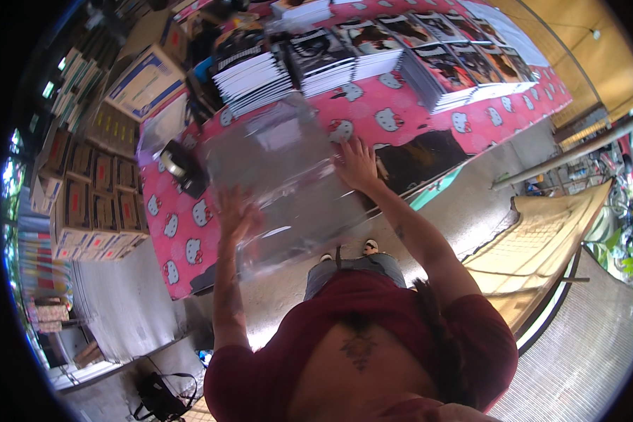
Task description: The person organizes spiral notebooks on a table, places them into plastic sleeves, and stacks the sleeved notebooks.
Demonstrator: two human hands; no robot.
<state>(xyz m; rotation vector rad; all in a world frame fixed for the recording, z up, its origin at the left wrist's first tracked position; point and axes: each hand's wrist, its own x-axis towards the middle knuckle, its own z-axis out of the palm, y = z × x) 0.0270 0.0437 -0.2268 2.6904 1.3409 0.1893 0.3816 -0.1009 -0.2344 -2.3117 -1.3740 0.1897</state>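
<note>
Plastic film [292, 176], clear & shiny w/ some creases, lies over near edge of pink tablecloth [183, 235], b/w two hands of the person; its near part hangs past the table edge, above the floor. Whether it is one pc. or several layers, one cannot tell.

Left hand [238, 213] is at left side of the film, a bit blurred; its fingers are spread wide, pointing to far side. If it presses the film or is just above, cannot tell. Right hand [357, 165] is at right side of the film, back of hand up, fingers a little apart & almost straight, resting on the film edge; grip is wide, not closed.

To the left of the film stands black tape dispenser [183, 169] (prob., shape is partly unclear) w/ pale round part. To the right, just beside right hand, lies dark flat sheet [422, 160].

On far side of the table are book stacks: left stack [253, 77] w/ white page edges fanned, middle stack [323, 70] w/ dark cover, & right stacks [446, 74] w/ colour covers, set close in rows. Farther left, off the table, brown boxes [95, 190] are piled up. Near left, black bag [163, 397] w/ strap is on the floor.
</note>
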